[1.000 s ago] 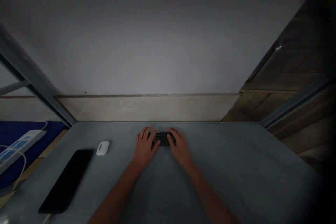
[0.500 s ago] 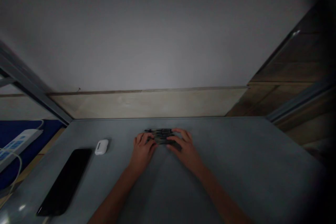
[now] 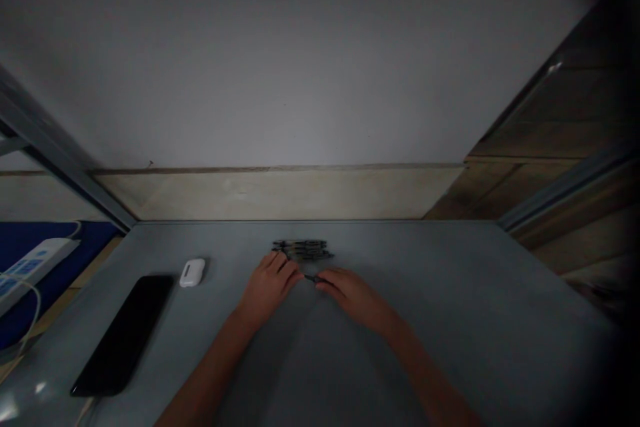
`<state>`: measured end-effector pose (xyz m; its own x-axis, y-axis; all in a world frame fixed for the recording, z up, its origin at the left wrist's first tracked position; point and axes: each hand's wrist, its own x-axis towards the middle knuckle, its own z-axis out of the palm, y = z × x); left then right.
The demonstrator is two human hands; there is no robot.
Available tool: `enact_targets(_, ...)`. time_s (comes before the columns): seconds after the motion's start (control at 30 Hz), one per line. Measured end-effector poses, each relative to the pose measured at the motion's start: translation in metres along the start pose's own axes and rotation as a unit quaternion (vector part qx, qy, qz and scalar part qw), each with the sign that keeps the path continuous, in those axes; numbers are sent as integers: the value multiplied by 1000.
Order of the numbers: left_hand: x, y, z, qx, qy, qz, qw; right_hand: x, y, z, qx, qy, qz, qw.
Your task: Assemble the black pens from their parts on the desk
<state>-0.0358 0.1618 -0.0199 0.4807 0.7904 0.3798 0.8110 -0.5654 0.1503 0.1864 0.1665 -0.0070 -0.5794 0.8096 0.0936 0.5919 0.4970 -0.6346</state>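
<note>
A bundle of several dark, slim pens point(image 3: 305, 250) lies side by side near the back of the grey table point(image 3: 450, 307). Just in front of the bundle, one dark pen point(image 3: 311, 278) runs between my two hands. My left hand point(image 3: 270, 281) pinches its left end with thumb and forefinger, its other fingers beside the bundle's left side. My right hand point(image 3: 347, 290) is closed around the right end, hiding that part. Only the middle of this pen shows.
A black smartphone point(image 3: 125, 333) with a cable at its near end lies on the left. Beside it rests a white earbud case point(image 3: 193, 272). Off the table's left side, a white power strip point(image 3: 33, 270) lies on blue cloth. A wall point(image 3: 300, 80) rises behind the table.
Both hands were around the pen bundle. Now they have come slightly nearer with one pen gripped between them, and the other pens stay behind.
</note>
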Motion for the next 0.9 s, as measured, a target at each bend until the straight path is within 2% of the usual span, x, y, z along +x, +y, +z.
enact_targets(0.1, -1, 7, 2, 34, -5, 29, 999, -1, -1, 2, 6, -2, 24, 1000)
enact_targets(0.27, 0, 15, 4, 69, -18, 26, 997, 1, -1, 5, 3, 12, 17, 1000)
enact_targets(0.5, 3, 19, -4, 34, -33, -22, 999, 1, -6, 5, -60, 49, -51, 996)
enact_targets(0.7, 2, 17, 3, 5, -55, -61, 997, 4, -7, 15, -170, 91, -72, 979)
enact_targets(0.8, 1, 13, 6, -6, -45, -61, 997, 5, -8, 16, -190, 97, -82, 973)
enact_targets(0.9, 0, 10, 8, 5, -18, -51, 999, 6, -7, 16, -162, 88, -74, 980)
